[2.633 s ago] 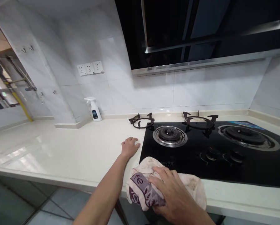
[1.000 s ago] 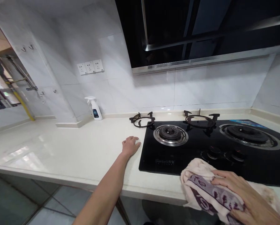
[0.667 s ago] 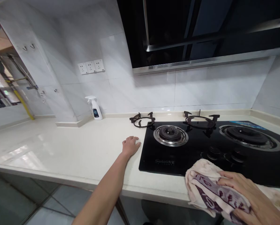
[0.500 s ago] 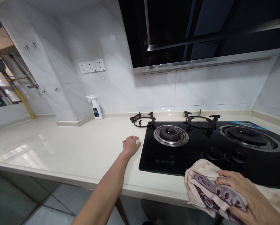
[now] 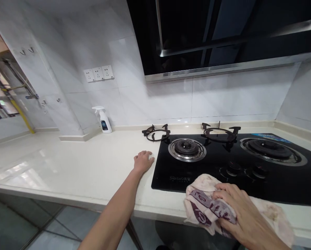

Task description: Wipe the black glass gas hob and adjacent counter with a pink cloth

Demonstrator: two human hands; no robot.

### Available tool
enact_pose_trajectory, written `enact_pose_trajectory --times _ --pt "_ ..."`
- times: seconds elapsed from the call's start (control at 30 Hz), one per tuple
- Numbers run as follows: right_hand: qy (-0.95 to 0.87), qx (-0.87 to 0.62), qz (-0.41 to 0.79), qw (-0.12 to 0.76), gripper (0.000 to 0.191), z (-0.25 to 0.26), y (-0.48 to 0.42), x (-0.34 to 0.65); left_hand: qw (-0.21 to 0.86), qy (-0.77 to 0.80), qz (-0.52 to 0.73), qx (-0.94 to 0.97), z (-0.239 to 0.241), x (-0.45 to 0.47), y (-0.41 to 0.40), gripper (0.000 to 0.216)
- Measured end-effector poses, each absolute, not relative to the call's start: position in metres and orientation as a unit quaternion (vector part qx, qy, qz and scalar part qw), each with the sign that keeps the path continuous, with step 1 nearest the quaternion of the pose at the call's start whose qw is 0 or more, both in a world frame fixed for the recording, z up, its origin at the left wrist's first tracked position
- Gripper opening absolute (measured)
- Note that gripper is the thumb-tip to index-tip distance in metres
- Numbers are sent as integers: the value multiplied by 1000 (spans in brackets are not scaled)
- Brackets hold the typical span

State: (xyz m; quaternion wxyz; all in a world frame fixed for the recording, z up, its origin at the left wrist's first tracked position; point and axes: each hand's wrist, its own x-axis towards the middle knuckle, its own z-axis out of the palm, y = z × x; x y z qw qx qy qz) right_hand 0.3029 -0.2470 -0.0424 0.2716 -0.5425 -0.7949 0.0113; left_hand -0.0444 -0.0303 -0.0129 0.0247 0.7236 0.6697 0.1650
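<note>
My right hand [image 5: 236, 208] grips a bunched cream and purple towel [image 5: 207, 201] at the front edge of the black gas stove [image 5: 210, 180]. The towel lies over the stove's front rim and the counter edge, with a stained end trailing out to the right under my wrist. My left hand [image 5: 143, 161] rests on the white countertop [image 5: 92, 166], just left of the stove. It holds nothing, its thumb apart from slightly bent fingers. The left burner [image 5: 187, 149] and right burner [image 5: 272, 151] are uncovered, and two control knobs [image 5: 233, 168] sit ahead of the towel.
Two black pot supports, a smaller one [image 5: 156, 135] and a larger one [image 5: 220, 134], stand behind the stove by the wall. A white spray bottle [image 5: 105, 122] is at the back left, below wall sockets [image 5: 98, 73]. A dark range hood [image 5: 223, 34] overhangs the stove.
My right hand has slid the towel to the left along the stove's front edge. My left hand stays in place on the counter. The view has shifted slightly.
</note>
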Motion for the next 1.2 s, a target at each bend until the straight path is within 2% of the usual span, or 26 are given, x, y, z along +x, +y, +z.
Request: enact_pose_trajectory --times 0.33,0.6,0.93,1.2 --pt "-815 -504 -8 287 36 -34 -238 233 26 670 165 723 -14 -45 -29 37" --pt "-812 -488 21 320 34 -32 -235 199 25 667 171 724 -16 -45 -28 37" --pt "-825 -466 23 320 46 -36 -233 190 25 670 163 724 -15 -45 -27 36" --pt "-824 -460 75 322 42 -31 -234 195 14 673 150 724 -18 -48 -21 37"
